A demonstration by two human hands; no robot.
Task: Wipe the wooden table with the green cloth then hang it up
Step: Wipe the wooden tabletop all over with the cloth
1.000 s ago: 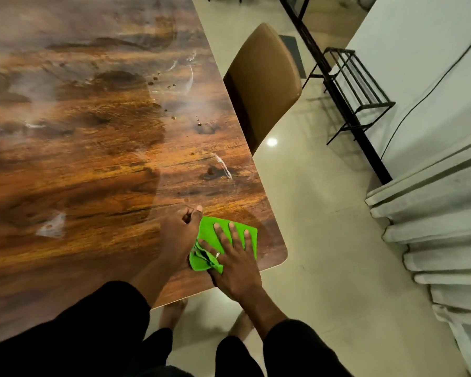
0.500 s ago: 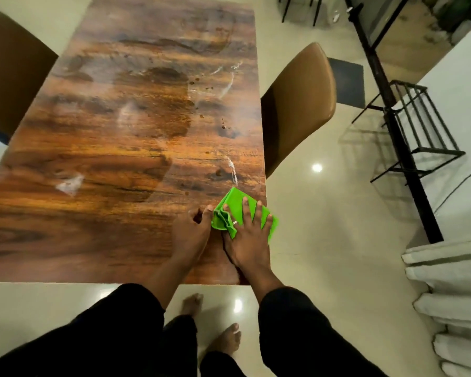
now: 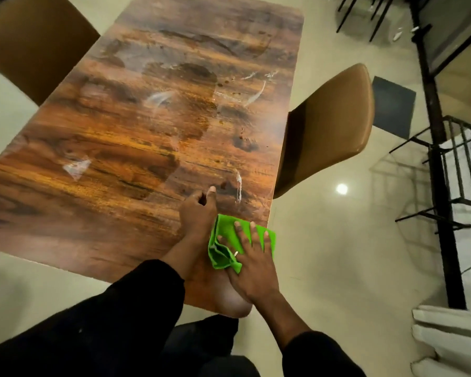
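Currently the green cloth (image 3: 241, 244) lies folded on the near right corner of the wooden table (image 3: 136, 148), its right edge at or slightly over the table's long right side. Right hand (image 3: 252, 261) is pressed flat on top of it, fingers (image 3: 239, 230) spread wide and pointing away from the person; a ring shows near the cloth's bunched near edge. Left hand (image 3: 197, 214) rests on the bare wood just beside the cloth on its left, touching or almost touching it, fingers curled loosely with the thumb (image 3: 211, 195) raised; it grips nothing that I can make out. Surface condition: whitish streaks and smears (image 3: 238, 186) sit just beyond the hands, more of them (image 3: 256, 91) further up the right side, a pale patch (image 3: 76, 167) on the left half, plus dark specks (image 3: 241, 136) scattered mid-table. Judgement: wiping is at an early stage, confined to the near corner; most of the tabletop looks untreated. Remaining: passes over the streaks ahead, the centre, the left half and the far end, then carrying the cloth off to hang. A black metal rack (image 3: 457, 170) stands on the floor to the right, beyond the brown chair (image 3: 329, 126); whether that is the hanging spot cannot be told.
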